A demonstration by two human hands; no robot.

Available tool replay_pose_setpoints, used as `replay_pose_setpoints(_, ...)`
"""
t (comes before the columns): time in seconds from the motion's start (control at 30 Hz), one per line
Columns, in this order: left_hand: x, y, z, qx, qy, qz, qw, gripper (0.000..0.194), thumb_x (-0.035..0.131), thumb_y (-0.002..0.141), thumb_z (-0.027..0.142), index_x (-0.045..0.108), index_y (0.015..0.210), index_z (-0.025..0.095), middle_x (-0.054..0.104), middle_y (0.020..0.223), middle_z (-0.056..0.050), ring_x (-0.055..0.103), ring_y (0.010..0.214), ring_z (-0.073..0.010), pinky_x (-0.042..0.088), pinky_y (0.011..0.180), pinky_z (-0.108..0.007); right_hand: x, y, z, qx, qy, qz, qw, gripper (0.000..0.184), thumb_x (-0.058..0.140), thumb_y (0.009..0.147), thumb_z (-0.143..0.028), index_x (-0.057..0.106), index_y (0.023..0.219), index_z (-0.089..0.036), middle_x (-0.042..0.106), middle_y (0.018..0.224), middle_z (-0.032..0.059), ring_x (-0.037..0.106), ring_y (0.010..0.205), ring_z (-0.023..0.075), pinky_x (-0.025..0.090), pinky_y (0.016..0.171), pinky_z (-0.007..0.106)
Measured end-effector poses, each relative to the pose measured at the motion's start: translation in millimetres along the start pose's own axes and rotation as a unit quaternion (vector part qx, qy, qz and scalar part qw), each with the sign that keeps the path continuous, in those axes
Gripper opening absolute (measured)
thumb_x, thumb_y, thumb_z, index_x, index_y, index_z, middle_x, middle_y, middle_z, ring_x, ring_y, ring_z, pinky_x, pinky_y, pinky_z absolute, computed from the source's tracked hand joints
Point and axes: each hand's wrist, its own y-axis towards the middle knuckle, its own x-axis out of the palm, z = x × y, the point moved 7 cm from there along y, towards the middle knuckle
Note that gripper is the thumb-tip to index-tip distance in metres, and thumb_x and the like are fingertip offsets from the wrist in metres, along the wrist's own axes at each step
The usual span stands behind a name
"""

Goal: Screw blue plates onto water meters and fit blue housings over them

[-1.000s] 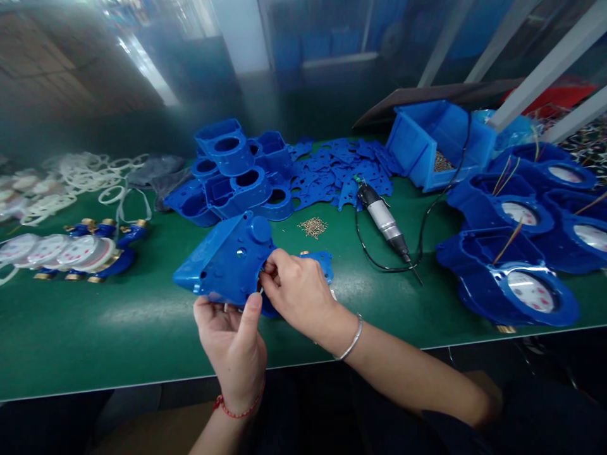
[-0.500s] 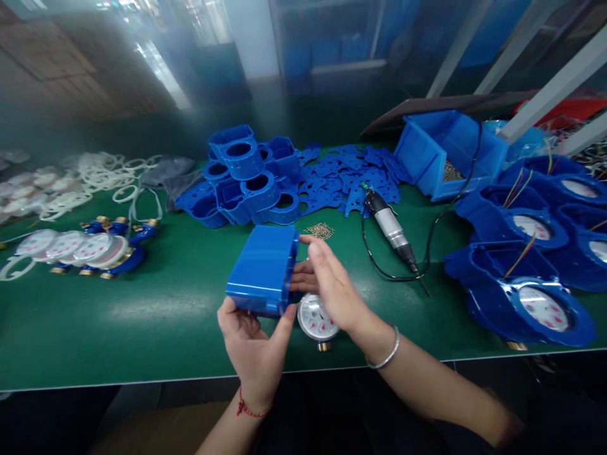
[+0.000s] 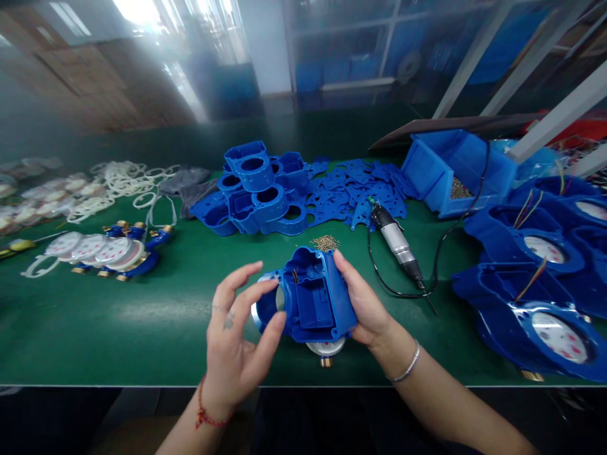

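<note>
L hand (image 3: 232, 344) has let go since 0.5 s ago: fingers spread by the ring end of the blue meter housing (image 3: 344, 297); can't tell if a fingertip touches. R hand (image 3: 370, 306) now has it, clamped on the right wall, some fingers hidden. Housing's been flipped, held over the bench (image 3: 156, 341) w/ compartment facing up, so inside's prob. easier to reach. Wires (image 3: 295, 275) in it too small to make out. Water meter (image 3: 326, 348) below mostly covered; only dial edge & brass fitting (image 3: 326, 362) show. Farther: screw pile (image 3: 325, 241); bg blurred.
</note>
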Motion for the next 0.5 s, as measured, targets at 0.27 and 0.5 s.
replay_pose_setpoints(0.27,11.7,51.1,-7.9,0.061,0.052,-0.152,0.985,0.030,0.067,0.077,0.028,0.071,0.106,0.032,0.039,0.147,-0.004,0.036,0.133,-0.0337,0.027,0.110,-0.054,4.5,-0.6,-2.0,-0.010,0.000,-0.006,1.000,0.054,0.035,0.094,-0.057,0.059,0.117,-0.015,0.071,0.092,0.0085,0.069,0.078,0.0180,0.054,0.083,0.036)
replay_pose_setpoints(0.5,17.6,57.0,-14.9,0.030,-0.007,-0.199,0.980,0.014,0.064,0.081,0.034,0.074,0.086,0.027,0.052,0.136,-0.008,0.050,0.124,-0.0313,0.044,0.101,-0.047,7.9,-1.6,-0.3,-0.002,-0.007,-0.012,1.000,0.055,0.028,0.097,-0.054,0.060,0.115,-0.012,0.071,0.090,0.0089,0.069,0.076,0.0160,0.054,0.082,0.033)
